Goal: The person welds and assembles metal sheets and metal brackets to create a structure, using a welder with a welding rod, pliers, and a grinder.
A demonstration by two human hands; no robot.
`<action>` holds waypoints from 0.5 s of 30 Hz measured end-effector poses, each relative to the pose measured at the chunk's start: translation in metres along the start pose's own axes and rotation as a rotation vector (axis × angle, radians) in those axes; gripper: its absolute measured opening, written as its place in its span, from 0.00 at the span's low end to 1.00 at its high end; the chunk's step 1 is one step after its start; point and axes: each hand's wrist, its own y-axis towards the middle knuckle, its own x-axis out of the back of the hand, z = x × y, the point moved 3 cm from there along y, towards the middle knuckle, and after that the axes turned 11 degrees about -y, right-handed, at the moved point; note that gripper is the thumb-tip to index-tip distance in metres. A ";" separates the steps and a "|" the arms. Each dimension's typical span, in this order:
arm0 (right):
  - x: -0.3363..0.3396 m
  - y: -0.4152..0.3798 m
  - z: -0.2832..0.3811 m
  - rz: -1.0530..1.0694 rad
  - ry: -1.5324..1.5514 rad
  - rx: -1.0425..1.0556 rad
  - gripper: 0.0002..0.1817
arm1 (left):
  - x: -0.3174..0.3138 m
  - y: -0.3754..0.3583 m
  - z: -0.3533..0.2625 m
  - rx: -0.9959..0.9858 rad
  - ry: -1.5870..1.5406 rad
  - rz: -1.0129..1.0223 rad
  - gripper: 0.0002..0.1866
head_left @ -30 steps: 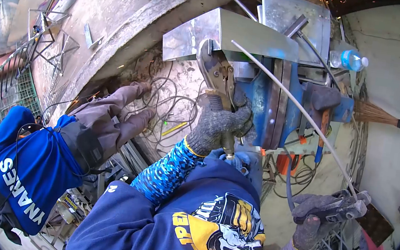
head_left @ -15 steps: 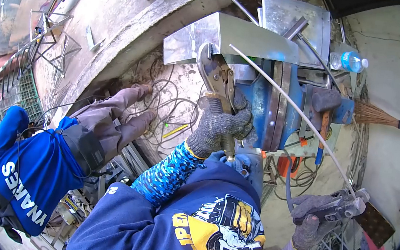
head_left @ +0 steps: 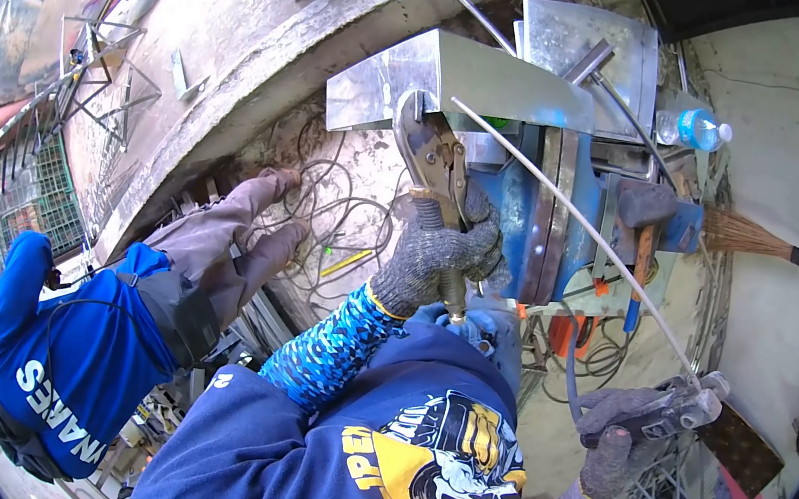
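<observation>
Lower at the left of the frame, a co-worker in blue (head_left: 85, 339) has shifted slightly rightward. At centre, the left hand (head_left: 438, 267) grips the locking pliers (head_left: 434, 156), clamped on the bent sheet metal (head_left: 508, 80) beside the blue vise (head_left: 516, 220). Lower right, the right hand (head_left: 619, 435) is closed around an electrode holder (head_left: 669, 410), its thin rod (head_left: 563, 193) slanting up-left across the vise.

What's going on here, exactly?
The left hand, gloved, grips locking pliers whose jaws meet the edge of a bent metal sheet by a blue vise. The right hand, also gloved, holds a clamp-like holder with a long thin rod. The rod's tip overlaps the sheet in view; contact is unclear. A co-worker in blue is bent over nearby.
</observation>
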 end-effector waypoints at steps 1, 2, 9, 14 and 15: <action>0.000 0.000 0.001 0.001 -0.002 0.000 0.33 | -0.001 -0.001 -0.001 0.004 -0.018 0.011 0.12; -0.001 0.001 0.001 0.007 0.001 0.004 0.32 | -0.002 -0.001 -0.001 0.009 -0.035 0.023 0.12; -0.003 0.008 0.011 -0.050 -0.052 -0.047 0.30 | -0.003 0.005 -0.005 0.017 0.019 -0.037 0.12; -0.004 0.010 0.006 -0.004 0.000 0.004 0.29 | 0.002 0.002 -0.001 0.043 -0.006 -0.017 0.14; -0.003 0.009 0.005 0.002 0.005 -0.004 0.29 | 0.002 0.002 -0.001 0.042 -0.005 -0.017 0.14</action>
